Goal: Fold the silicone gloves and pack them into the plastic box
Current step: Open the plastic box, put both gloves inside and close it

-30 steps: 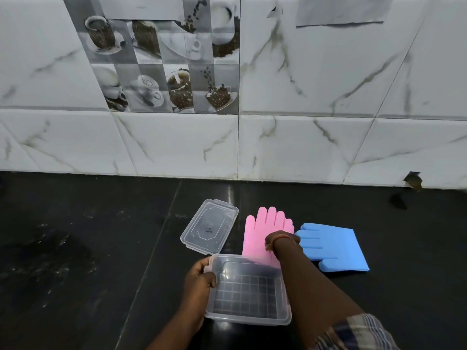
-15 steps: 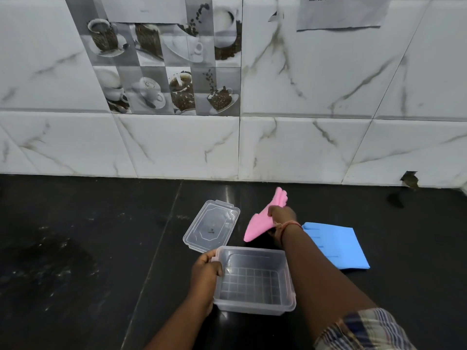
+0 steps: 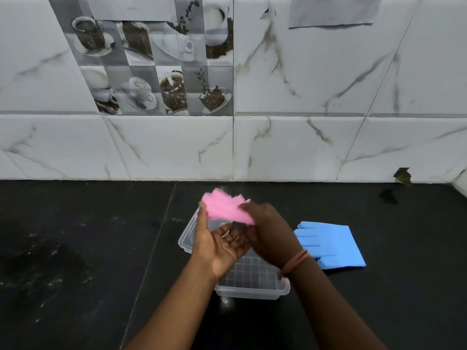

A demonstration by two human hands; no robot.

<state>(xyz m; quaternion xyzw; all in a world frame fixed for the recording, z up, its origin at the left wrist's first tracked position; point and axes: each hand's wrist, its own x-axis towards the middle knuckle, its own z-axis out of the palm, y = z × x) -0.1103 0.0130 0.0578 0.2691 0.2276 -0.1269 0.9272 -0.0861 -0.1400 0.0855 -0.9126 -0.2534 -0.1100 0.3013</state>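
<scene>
A pink silicone glove [image 3: 225, 207], blurred by motion, is held in the air above the counter by both hands. My left hand [image 3: 217, 245] grips its left side with the palm turned up. My right hand [image 3: 267, 236] pinches its right edge. Beneath my hands stands the clear plastic box [image 3: 252, 284] with a grid-patterned bottom; nothing lies in the part I can see. A blue silicone glove [image 3: 331, 245] lies flat on the counter to the right, fingers pointing left.
The box's clear lid [image 3: 187, 237] lies behind my left hand, mostly hidden. The black counter [image 3: 75, 248] meets a white marble-tiled wall [image 3: 303, 147] at the back. A sheet of paper [image 3: 333, 10] hangs on the wall at the top right.
My right hand lifted the pink glove off the counter. My left hand let go of the box and came up to grasp the glove. The box now stands free.
</scene>
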